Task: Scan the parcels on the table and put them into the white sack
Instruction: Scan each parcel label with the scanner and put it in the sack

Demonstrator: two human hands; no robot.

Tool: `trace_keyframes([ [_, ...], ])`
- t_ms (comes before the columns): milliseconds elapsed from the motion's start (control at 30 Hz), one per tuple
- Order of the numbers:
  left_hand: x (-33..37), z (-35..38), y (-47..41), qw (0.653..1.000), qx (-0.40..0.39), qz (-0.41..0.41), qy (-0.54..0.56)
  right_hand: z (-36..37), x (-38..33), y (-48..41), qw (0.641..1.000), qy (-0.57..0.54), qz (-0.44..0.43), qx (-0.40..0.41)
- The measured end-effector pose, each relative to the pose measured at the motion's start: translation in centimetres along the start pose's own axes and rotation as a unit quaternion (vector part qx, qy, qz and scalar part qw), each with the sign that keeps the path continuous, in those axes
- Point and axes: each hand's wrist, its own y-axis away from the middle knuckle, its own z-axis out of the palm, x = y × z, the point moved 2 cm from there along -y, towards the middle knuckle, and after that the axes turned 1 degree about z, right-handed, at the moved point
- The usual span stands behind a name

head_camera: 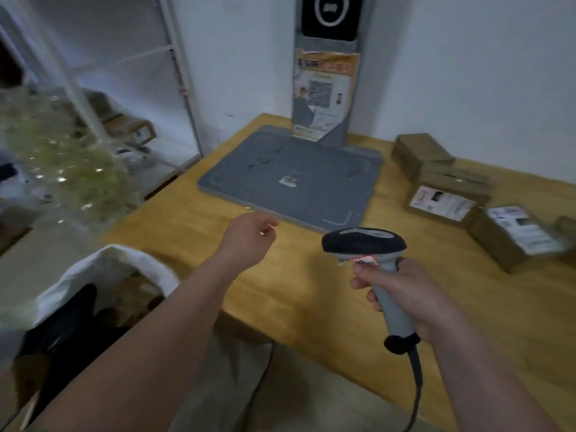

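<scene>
The wooden table (305, 307) carries a grey stand (299, 176) at its far edge, its flat base plate lying on the wood and its post upright against the wall. The white sack (93, 272) sits open just off the table's left edge. Brown parcels (439, 204) cluster along the right edge, two with their labels facing up. The right hand (411, 297) grips the handle of a grey scanner (364, 241) above the near edge, its cable (416, 385) hanging down. The left hand (246, 238) hovers near the plate's front edge, fingers loosely curled and holding nothing.
</scene>
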Motion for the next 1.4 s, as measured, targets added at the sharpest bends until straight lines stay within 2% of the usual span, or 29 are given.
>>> trace_keyframes([
  [200, 12.1, 8.8, -4.9, 0.992, -0.095, 0.083, 0.005, -11.7, 1.3, -1.3, 0.992, -0.067, -0.002, 0.111],
  [333, 18.3, 15.5, -8.3, 0.985, -0.137, 0.101, -0.004, -19.2, 2.1, -2.3, 0.979, -0.104, -0.010, 0.177],
  [633, 25.8, 25.0, -14.8, 0.976, -0.149, 0.130, -0.087, -29.4, 2.4, -5.1, 0.959, -0.115, -0.010, 0.258],
  [900, 28.0, 28.4, -21.2, 0.963, -0.112, 0.172, -0.175, -32.6, 2.5, -9.0, 0.947, -0.137, 0.007, 0.292],
  [1000, 28.1, 29.3, -23.2, 0.941, -0.136, 0.196, -0.239, -32.9, 2.7, -10.4, 0.943, -0.142, 0.019, 0.302],
  [1200, 27.6, 30.3, -26.2, 0.914, -0.215, 0.159, -0.305, -32.8, 3.4, -12.5, 0.935, -0.160, 0.034, 0.314],
  [1400, 27.4, 30.1, -26.9, 0.901, -0.206, 0.179, -0.336, -32.0, 3.8, -13.2, 0.934, -0.165, 0.044, 0.314],
])
